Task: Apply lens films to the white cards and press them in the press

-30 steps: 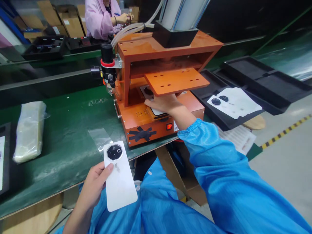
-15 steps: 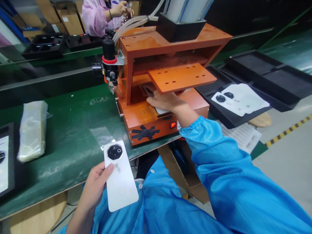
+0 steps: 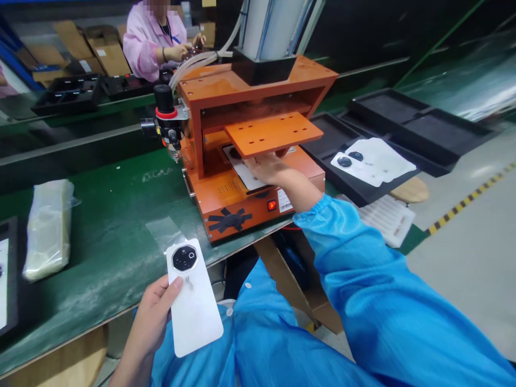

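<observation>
One white rectangular panel with a black camera block (image 3: 196,320) is pinched in the left hand (image 3: 156,302), while the right hand (image 3: 266,169), fingertips too hidden to judge, risks crushing over a second white panel (image 3: 243,174) should the flat, slotted orange plate (image 3: 276,134) drop

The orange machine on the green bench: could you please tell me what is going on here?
The left hand holds a white panel with a dark camera section. The right hand reaches under the plate of the orange machine, over another white panel; whether it grips that panel is hard to tell. Overlapping white panels rest on a black tray to the right.
</observation>
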Demonstrator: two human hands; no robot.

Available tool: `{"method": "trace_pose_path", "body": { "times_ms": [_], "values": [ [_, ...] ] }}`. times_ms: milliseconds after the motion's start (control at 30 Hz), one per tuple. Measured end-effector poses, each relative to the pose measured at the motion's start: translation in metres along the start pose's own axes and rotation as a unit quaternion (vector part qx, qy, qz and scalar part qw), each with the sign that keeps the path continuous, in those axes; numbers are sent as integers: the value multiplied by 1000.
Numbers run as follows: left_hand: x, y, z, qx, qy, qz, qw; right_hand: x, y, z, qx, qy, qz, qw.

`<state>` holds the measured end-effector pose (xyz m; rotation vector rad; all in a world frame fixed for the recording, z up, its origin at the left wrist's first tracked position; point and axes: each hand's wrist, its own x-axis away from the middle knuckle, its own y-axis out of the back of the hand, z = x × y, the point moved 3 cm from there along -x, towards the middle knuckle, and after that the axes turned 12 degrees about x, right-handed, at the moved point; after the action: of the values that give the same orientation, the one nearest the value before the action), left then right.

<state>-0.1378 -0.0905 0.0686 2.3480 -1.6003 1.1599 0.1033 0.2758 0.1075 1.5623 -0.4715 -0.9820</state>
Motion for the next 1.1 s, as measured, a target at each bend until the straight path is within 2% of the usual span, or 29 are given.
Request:
{"method": "trace_pose_path", "body": {
  "times_ms": [100, 233, 300, 333, 400, 467, 500, 533, 600, 667, 733, 800, 867, 967, 1100],
  "values": [
    [6, 2, 4, 3, 6, -12, 1000, 36, 18, -2, -5, -73, -50, 996],
    [12, 1, 4, 14, -19, -47, 999, 93, 30, 14, -24, -53, -115, 992],
    [9, 3, 5, 6, -11, -43, 999, 123, 30, 11, -32, -83, -171, 981],
    [7, 6, 6, -6, -2, -38, 999, 139, 28, 4, -47, -130, -207, 968],
    [-1, 13, 5, -48, 2, -26, 999, 171, 17, -19, -106, -262, -270, 921],
    [-8, 14, -1, -138, -55, -11, 989, 199, 1, -42, -187, -375, -295, 859],
    [-11, 11, -7, -202, -116, 4, 973, 210, -7, -52, -221, -411, -298, 833],
    [-11, 3, -13, -274, -187, 30, 943, 217, -13, -60, -244, -435, -298, 814],
    [-9, -24, -23, -408, -330, 104, 845, 221, -20, -69, -268, -451, -291, 800],
    [-7, -58, -26, -508, -434, 168, 725, 216, -19, -72, -267, -439, -278, 812],
    [-10, -90, -23, -584, -490, 192, 618, 209, -13, -70, -227, -412, -266, 842],
    [-22, -115, -18, -642, -504, 181, 548, 205, -6, -65, -157, -380, -266, 872],
    [-35, -129, -14, -682, -491, 153, 520, 205, -4, -57, -100, -331, -262, 901],
    [-48, -135, -9, -720, -462, 107, 507, 210, -10, -44, -57, -249, -240, 937],
    [-50, -133, -5, -739, -439, 72, 505, 215, -24, -40, -47, -230, -231, 944]
  ]
}}
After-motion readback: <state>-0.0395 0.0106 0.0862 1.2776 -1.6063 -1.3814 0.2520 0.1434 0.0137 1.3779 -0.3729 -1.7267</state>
